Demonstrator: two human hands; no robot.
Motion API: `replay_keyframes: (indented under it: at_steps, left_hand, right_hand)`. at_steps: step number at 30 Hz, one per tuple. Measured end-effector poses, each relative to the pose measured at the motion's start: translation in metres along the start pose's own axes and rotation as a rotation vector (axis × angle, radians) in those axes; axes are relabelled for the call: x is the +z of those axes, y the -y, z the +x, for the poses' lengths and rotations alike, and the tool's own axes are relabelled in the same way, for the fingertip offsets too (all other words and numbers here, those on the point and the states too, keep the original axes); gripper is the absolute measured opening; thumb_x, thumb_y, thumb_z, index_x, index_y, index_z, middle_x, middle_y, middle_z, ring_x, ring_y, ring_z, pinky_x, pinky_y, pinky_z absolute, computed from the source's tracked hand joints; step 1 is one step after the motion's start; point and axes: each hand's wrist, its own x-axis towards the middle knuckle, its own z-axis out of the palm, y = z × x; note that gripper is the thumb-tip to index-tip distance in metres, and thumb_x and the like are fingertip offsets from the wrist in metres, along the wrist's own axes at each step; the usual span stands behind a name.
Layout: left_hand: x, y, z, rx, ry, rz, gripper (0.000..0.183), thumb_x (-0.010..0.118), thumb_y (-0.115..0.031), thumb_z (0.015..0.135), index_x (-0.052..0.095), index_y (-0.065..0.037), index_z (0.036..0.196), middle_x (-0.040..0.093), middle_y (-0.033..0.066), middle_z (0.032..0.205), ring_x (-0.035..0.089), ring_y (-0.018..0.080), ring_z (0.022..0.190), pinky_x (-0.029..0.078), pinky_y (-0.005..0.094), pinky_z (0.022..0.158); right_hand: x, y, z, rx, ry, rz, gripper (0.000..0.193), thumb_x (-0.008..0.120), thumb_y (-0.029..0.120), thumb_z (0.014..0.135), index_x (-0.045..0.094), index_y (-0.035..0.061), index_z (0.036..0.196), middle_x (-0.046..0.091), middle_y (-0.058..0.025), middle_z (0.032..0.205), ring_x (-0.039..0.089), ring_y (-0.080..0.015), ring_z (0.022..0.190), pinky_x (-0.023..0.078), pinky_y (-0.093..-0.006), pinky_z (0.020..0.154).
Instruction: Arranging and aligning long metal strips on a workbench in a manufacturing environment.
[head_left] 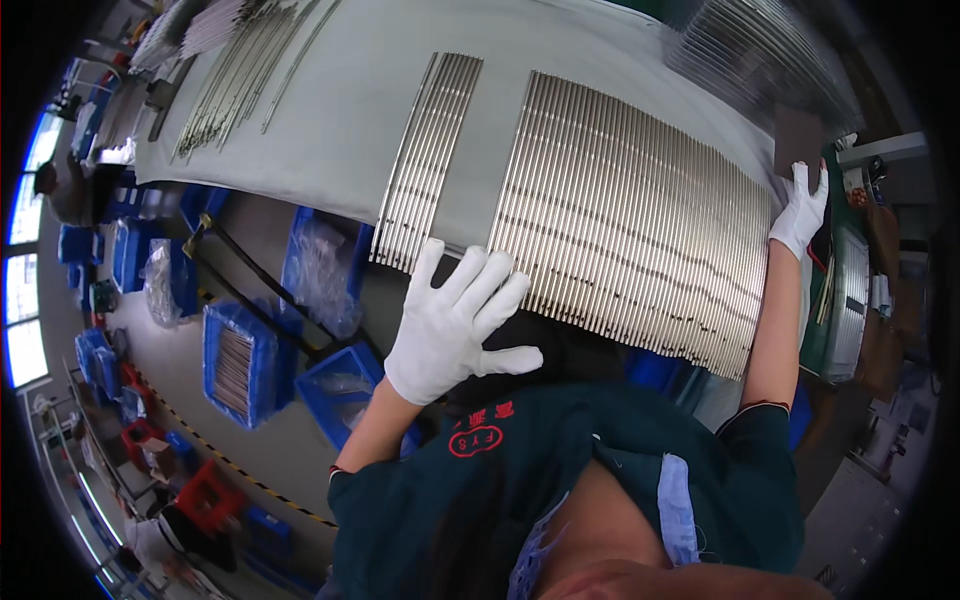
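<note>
Red print (476,440) on shirt (400,510) below rods (630,210), bins (270,385) left of them; left hand (455,325) splayed, right hand (800,212) gripping pad (798,140).

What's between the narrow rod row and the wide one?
Head view: bare table between the narrow row and the wide row, with the left hand at the gap's near end.

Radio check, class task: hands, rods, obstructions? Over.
Left hand open. Right hand gripping brown piece. Wide rod row flat on table. Left hand hiding row's near left corner.
</note>
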Motion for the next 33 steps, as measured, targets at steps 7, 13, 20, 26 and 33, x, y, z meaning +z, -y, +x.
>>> replay_keyframes:
  at_steps: [7,13,20,26,33]
  left_hand:
    - [0.004,-0.002,0.006,0.034,0.031,0.009,0.072,0.067,-0.067,0.079,0.060,-0.010,0.122,0.059,0.0087,0.120,0.059,0.0283,0.110,0.036,0.0603,0.106]
    - [-0.009,0.014,-0.018,-0.118,0.026,0.203,0.073,0.064,-0.068,0.083,0.057,-0.010,0.128,0.059,0.0084,0.122,0.058,0.0273,0.111,0.028,0.0610,0.113]
    - [-0.011,0.011,-0.013,-0.096,0.085,0.133,0.075,0.065,-0.066,0.084,0.053,-0.008,0.131,0.059,0.0084,0.123,0.058,0.0280,0.111,0.029,0.0616,0.111]
    - [-0.006,-0.009,0.006,-0.005,0.157,-0.005,0.072,0.074,-0.062,0.075,0.061,-0.009,0.121,0.059,0.0043,0.120,0.058,0.0242,0.108,0.037,0.0568,0.105]
    - [-0.007,-0.002,-0.004,0.006,0.098,0.081,0.070,0.072,-0.063,0.078,0.061,-0.011,0.124,0.059,0.0073,0.121,0.057,0.0291,0.114,0.034,0.0610,0.107]
  right_hand:
    - [-0.004,-0.005,0.002,-0.003,0.022,-0.047,0.059,0.072,0.029,0.097,0.054,0.0024,0.146,0.062,-0.0125,0.137,0.060,-0.0203,0.122,0.045,-0.0318,0.107]
    - [-0.002,0.000,-0.002,-0.047,0.006,-0.053,0.057,0.072,0.028,0.097,0.055,0.0017,0.145,0.062,-0.0118,0.137,0.061,-0.0188,0.121,0.045,-0.0306,0.107]
    - [-0.004,-0.004,0.000,-0.036,0.001,-0.061,0.057,0.075,0.023,0.096,0.056,0.0007,0.145,0.065,-0.0087,0.134,0.062,-0.0160,0.119,0.046,-0.0285,0.105]
    - [0.002,0.002,-0.004,0.036,-0.014,0.025,0.058,0.077,0.025,0.095,0.058,0.0025,0.145,0.067,-0.0069,0.132,0.063,-0.0139,0.117,0.046,-0.0271,0.105]
    - [0.004,-0.006,-0.002,0.030,-0.029,0.061,0.059,0.077,0.027,0.095,0.057,0.0038,0.145,0.066,-0.0080,0.133,0.063,-0.0145,0.118,0.048,-0.0281,0.103]
